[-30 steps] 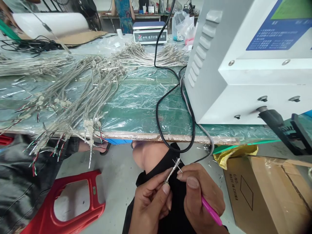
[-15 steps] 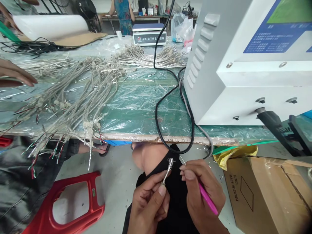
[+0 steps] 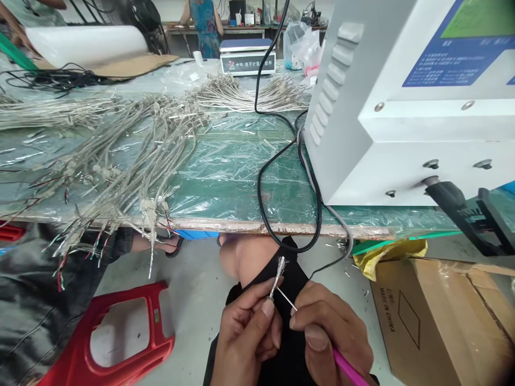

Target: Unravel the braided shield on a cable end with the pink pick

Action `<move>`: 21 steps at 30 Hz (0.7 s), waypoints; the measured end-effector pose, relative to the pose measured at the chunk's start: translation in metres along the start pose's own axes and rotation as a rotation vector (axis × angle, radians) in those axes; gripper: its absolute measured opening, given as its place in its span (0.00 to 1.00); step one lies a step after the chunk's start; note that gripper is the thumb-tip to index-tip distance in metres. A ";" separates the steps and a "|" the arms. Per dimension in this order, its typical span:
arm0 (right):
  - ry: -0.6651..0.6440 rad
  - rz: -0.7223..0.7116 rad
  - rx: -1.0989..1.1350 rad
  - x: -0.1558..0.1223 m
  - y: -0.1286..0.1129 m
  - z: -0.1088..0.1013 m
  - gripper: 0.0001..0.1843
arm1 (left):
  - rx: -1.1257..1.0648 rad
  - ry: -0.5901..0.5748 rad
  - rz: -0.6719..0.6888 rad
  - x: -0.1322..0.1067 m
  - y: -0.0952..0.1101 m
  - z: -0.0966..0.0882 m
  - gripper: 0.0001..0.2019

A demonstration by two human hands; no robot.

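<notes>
My left hand (image 3: 247,335) pinches a short braided silver cable (image 3: 277,276) between thumb and forefinger, its frayed end pointing up. My right hand (image 3: 332,335) grips a pink-handled pick (image 3: 349,367), and the thin metal needle tip touches the cable just above my left thumb. Both hands hover over my lap, below the front edge of the table (image 3: 281,228). A knee in black cloth lies right behind the cable.
Several bundles of braided cables (image 3: 132,155) lie across the plastic-covered green table. A large white machine (image 3: 402,102) fills the right, with black cords (image 3: 263,177) looping off the edge. A red stool (image 3: 120,338) is lower left, a cardboard box (image 3: 438,321) lower right, a scale (image 3: 247,56) behind.
The pick came down from beside the frayed tip to the cable's base near my left thumb. Another person's hand at the far left has gone from view.
</notes>
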State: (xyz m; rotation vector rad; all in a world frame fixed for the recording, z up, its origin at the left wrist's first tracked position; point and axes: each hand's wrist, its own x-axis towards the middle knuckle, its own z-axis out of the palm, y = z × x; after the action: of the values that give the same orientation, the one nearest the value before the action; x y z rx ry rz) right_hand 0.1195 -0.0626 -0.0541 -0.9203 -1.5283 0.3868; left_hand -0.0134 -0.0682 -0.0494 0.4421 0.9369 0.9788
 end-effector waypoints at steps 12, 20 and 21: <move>0.064 0.032 -0.065 -0.012 0.009 0.004 0.13 | 0.022 0.023 0.021 -0.001 -0.003 0.001 0.15; 0.077 0.029 -0.145 -0.009 0.006 0.002 0.11 | 0.094 0.059 0.052 -0.003 -0.005 0.005 0.17; 0.103 0.034 -0.157 -0.008 0.006 0.003 0.11 | 0.107 0.062 0.058 -0.003 -0.005 0.006 0.17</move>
State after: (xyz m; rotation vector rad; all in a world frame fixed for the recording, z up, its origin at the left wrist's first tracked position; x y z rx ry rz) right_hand 0.1182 -0.0642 -0.0646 -1.0743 -1.4655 0.2426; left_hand -0.0067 -0.0731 -0.0480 0.5337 1.0401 1.0025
